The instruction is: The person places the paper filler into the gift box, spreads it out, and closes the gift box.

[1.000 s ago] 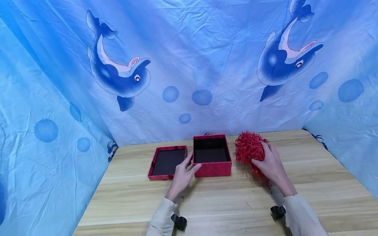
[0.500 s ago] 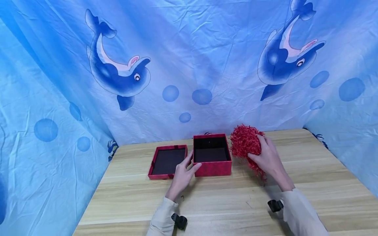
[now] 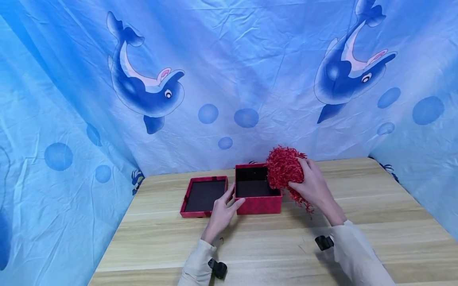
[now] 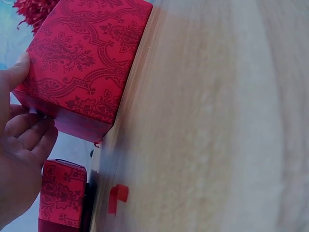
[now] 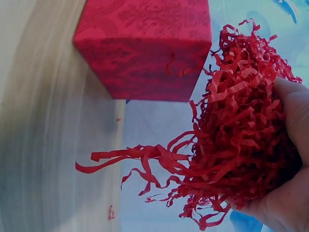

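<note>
An open-topped red patterned box (image 3: 258, 205) with a black inside stands mid-table. My left hand (image 3: 220, 213) rests against its near left corner; in the left wrist view the thumb (image 4: 18, 72) touches the front face and the other fingers lie along the side. My right hand (image 3: 313, 186) grips a big bunch of red shredded paper (image 3: 285, 169), raised over the box's right edge. Crinkled strips dangle below that bunch in the right wrist view, where some of the paper (image 5: 241, 125) hides the fingertips. The box floor shows bare black on its left part.
Left of the box lies its shallow lid (image 3: 204, 196), black inside facing up. A small red paper scrap (image 4: 118, 195) is on the wooden table (image 3: 264, 254). Behind hangs a blue dolphin-print curtain (image 3: 229, 79).
My right hand has carried the shredded paper leftward and up, from the table right of the box to over its right edge. The left hand and the box have stayed put.
</note>
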Demonstrator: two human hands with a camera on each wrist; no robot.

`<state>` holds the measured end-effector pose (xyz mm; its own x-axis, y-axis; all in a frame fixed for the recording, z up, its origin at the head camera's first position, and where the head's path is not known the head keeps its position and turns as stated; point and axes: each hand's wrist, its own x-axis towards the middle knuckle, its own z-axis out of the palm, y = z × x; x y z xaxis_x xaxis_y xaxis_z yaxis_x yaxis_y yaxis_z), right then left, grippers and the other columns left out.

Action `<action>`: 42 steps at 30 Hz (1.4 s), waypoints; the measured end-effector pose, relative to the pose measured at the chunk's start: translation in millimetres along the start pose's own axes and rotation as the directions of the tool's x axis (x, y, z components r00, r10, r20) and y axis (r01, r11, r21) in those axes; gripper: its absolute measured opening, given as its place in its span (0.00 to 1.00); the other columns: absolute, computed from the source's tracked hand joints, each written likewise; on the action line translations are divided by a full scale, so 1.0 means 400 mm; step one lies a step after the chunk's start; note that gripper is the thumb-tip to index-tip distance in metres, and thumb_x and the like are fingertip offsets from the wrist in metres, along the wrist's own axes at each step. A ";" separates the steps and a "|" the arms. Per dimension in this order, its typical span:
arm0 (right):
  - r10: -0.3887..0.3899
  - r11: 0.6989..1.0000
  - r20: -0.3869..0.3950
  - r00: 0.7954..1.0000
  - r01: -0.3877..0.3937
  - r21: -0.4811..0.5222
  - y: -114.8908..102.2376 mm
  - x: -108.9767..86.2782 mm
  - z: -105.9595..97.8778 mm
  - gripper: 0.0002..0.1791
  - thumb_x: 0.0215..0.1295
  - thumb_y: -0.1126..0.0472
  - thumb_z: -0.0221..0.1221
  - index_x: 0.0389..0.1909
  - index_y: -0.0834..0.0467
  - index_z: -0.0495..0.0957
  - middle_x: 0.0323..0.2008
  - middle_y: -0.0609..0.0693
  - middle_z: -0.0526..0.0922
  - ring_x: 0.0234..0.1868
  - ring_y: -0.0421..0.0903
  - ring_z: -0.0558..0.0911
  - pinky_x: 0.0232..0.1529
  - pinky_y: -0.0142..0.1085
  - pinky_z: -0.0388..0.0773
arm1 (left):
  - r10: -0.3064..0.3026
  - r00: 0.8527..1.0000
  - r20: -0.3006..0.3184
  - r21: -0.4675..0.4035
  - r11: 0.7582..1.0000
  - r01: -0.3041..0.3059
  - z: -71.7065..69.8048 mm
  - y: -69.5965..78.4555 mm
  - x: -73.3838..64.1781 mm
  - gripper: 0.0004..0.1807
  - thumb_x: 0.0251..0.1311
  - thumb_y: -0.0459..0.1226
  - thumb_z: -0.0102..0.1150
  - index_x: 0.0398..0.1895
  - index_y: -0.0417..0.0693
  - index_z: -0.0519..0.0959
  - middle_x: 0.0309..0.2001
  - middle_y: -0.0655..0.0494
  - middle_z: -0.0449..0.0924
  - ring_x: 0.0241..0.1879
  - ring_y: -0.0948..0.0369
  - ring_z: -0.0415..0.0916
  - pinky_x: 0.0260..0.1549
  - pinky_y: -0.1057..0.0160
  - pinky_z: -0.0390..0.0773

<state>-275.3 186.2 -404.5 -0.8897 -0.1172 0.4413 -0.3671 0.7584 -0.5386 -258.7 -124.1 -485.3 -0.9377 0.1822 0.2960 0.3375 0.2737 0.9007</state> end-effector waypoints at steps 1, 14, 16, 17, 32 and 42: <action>-0.003 1.000 0.005 1.000 0.003 0.001 -0.005 0.003 0.002 0.44 0.58 0.65 0.72 0.72 0.71 0.63 0.61 0.73 0.69 0.59 0.71 0.72 0.57 0.67 0.73 | 0.001 1.000 0.000 0.000 1.000 -0.001 0.000 -0.001 0.000 0.39 0.70 0.42 0.66 0.81 0.52 0.62 0.78 0.46 0.59 0.74 0.45 0.60 0.66 0.43 0.68; -0.038 0.999 0.072 0.997 0.037 0.021 -0.063 0.044 0.043 0.46 0.58 0.63 0.73 0.75 0.70 0.62 0.65 0.71 0.68 0.64 0.69 0.70 0.61 0.64 0.73 | -0.003 1.000 -0.011 -0.009 1.000 0.003 0.003 0.004 0.003 0.39 0.70 0.38 0.66 0.81 0.47 0.62 0.78 0.43 0.60 0.73 0.43 0.62 0.65 0.41 0.69; -0.046 0.999 0.076 0.996 0.045 0.019 -0.073 0.046 0.050 0.46 0.57 0.63 0.73 0.74 0.69 0.62 0.65 0.70 0.68 0.63 0.68 0.71 0.60 0.64 0.73 | -0.002 1.000 -0.009 -0.007 1.000 0.002 0.002 0.005 0.002 0.39 0.70 0.39 0.66 0.81 0.48 0.62 0.78 0.44 0.60 0.73 0.44 0.61 0.65 0.41 0.69; -0.049 0.999 0.079 0.996 0.048 0.017 -0.078 0.048 0.054 0.46 0.57 0.63 0.73 0.74 0.68 0.63 0.65 0.70 0.68 0.63 0.68 0.71 0.60 0.64 0.74 | 0.002 1.000 -0.005 -0.012 1.000 -0.002 0.001 0.004 0.001 0.39 0.70 0.40 0.66 0.81 0.49 0.62 0.78 0.45 0.60 0.73 0.44 0.61 0.65 0.41 0.69; -0.141 0.990 0.098 0.985 0.143 -0.018 -0.113 0.058 0.105 0.46 0.54 0.62 0.76 0.73 0.66 0.66 0.62 0.67 0.72 0.61 0.67 0.73 0.60 0.62 0.75 | -0.010 1.000 0.004 0.015 1.000 0.010 -0.003 0.000 -0.004 0.39 0.71 0.43 0.65 0.81 0.49 0.60 0.78 0.44 0.58 0.74 0.43 0.61 0.66 0.41 0.69; -0.159 0.984 0.162 0.974 0.170 -0.056 -0.117 0.067 0.130 0.48 0.55 0.59 0.75 0.76 0.61 0.65 0.66 0.66 0.71 0.65 0.68 0.71 0.63 0.64 0.71 | -0.003 1.000 0.000 -0.028 1.000 0.003 0.000 -0.004 0.004 0.39 0.71 0.38 0.65 0.81 0.47 0.60 0.79 0.44 0.57 0.74 0.44 0.59 0.66 0.42 0.69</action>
<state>-296.0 114.2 -404.6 -0.8521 -0.3382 0.3993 -0.4969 0.7621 -0.4150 -260.8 -124.2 -486.4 -0.9387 0.1814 0.2931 0.3320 0.2475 0.9102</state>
